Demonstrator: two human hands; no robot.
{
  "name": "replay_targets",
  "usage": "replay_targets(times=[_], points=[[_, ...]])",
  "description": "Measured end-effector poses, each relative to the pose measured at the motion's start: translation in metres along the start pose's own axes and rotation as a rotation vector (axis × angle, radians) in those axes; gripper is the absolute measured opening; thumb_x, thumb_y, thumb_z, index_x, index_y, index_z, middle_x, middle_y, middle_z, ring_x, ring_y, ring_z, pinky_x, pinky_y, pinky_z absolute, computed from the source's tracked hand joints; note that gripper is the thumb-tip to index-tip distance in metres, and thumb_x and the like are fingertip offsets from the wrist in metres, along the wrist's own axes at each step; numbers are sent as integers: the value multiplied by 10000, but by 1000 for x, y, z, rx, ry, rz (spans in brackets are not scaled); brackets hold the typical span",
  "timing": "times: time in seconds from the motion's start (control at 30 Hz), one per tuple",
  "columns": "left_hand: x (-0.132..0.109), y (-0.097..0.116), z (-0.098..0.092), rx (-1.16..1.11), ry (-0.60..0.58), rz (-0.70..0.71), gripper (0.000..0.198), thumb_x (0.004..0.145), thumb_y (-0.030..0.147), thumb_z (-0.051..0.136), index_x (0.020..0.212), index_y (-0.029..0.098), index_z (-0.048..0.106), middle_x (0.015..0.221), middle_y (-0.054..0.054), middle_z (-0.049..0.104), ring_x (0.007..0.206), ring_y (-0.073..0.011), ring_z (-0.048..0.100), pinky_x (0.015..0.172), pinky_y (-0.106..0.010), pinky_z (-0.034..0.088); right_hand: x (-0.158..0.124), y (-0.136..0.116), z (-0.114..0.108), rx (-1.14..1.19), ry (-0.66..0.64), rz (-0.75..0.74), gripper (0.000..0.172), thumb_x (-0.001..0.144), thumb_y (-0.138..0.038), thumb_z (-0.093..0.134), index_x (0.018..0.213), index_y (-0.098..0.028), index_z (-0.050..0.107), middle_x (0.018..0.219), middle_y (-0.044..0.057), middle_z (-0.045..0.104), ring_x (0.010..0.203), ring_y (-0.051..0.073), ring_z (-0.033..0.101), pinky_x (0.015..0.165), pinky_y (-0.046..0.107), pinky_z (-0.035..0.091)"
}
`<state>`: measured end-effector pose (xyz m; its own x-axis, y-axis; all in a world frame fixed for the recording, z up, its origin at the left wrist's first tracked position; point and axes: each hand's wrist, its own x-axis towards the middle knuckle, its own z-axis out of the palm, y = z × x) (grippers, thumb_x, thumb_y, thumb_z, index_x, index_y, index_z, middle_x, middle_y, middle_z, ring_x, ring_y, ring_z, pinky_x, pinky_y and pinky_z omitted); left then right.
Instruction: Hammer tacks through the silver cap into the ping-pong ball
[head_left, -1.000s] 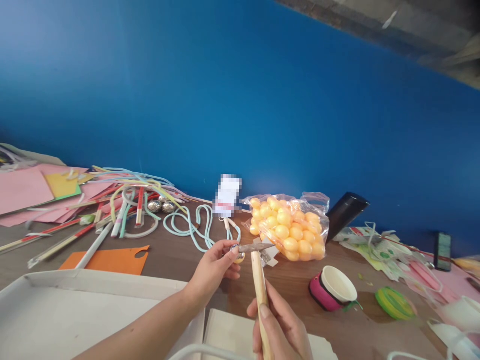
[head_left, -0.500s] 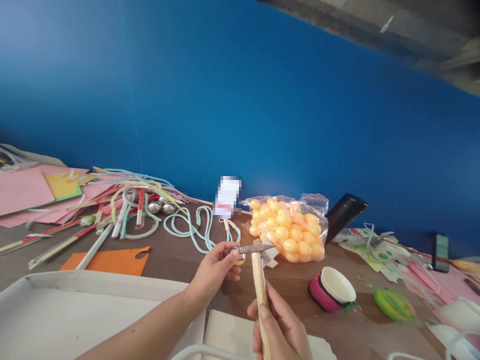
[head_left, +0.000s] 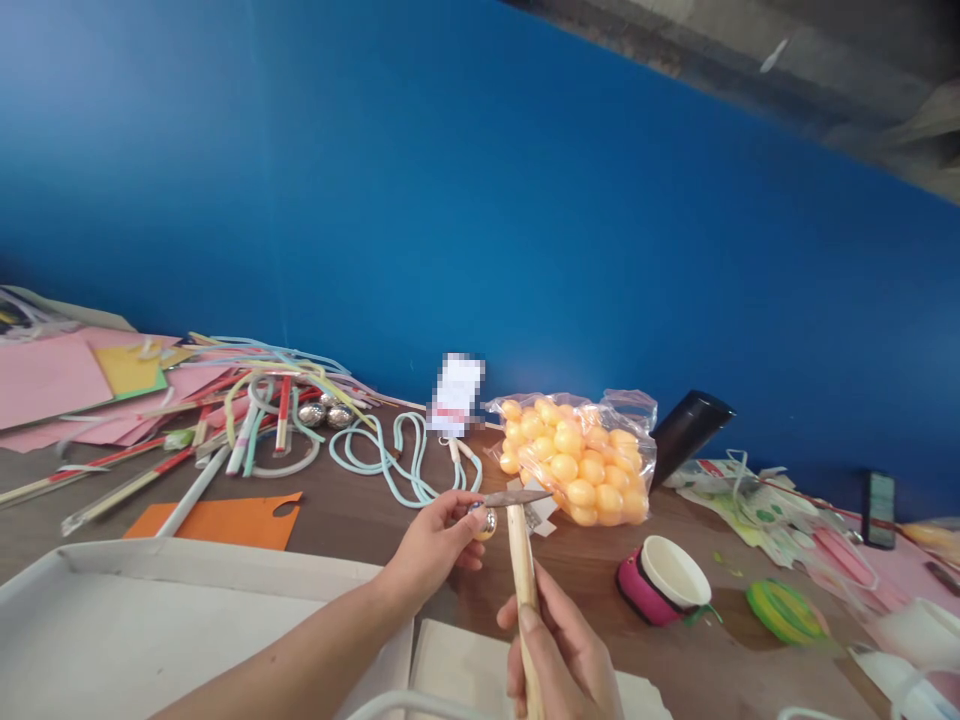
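My right hand (head_left: 559, 645) is wrapped round the wooden handle of a small hammer (head_left: 520, 560), which stands nearly upright. Its narrow metal head lies crosswise on top, with the pointed end to the right. My left hand (head_left: 439, 545) is closed, thumb and fingers pinching a small shiny mirrored ball (head_left: 486, 522). The ball sits right by the left end of the hammer head; whether they touch I cannot tell. Just behind the handle is a piece of white card (head_left: 541, 517), partly hidden.
A clear bag of orange balls (head_left: 577, 460) lies behind my hands. Left are a light-blue lanyard (head_left: 397, 455), loose mirrored balls (head_left: 339, 416), sticks, orange card (head_left: 255, 522) and a white tray (head_left: 225, 565). Right are a cup (head_left: 671, 580), green tape (head_left: 784, 610) and a phone (head_left: 879, 510).
The mirrored ball shows a little more below my left thumb. Both hands and the hammer have otherwise hardly moved; the view has shifted slightly.
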<state>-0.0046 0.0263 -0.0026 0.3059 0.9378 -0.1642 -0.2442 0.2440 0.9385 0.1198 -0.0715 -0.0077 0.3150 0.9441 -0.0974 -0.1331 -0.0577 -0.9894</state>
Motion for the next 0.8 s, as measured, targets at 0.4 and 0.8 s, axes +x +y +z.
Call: replay_targets(times=[0.4, 0.8], points=[[-3, -7, 0, 78, -80, 70, 306, 723, 417, 608, 862, 154, 539, 723, 3, 529, 544, -90, 545, 519, -233, 479, -3, 6, 5, -63, 27, -5, 616, 680, -498, 648, 1186, -155, 565, 727, 49, 628, 304, 41, 418, 262, 148, 279], [-2, 3, -3, -78, 31, 41, 391, 726, 430, 611, 997, 154, 555, 775, -10, 525, 612, -108, 556, 569, -265, 516, -2, 1, 3, 3, 30, -32, 579, 691, -467, 660, 1179, -174, 556, 722, 28, 613, 312, 42, 423, 265, 149, 293]])
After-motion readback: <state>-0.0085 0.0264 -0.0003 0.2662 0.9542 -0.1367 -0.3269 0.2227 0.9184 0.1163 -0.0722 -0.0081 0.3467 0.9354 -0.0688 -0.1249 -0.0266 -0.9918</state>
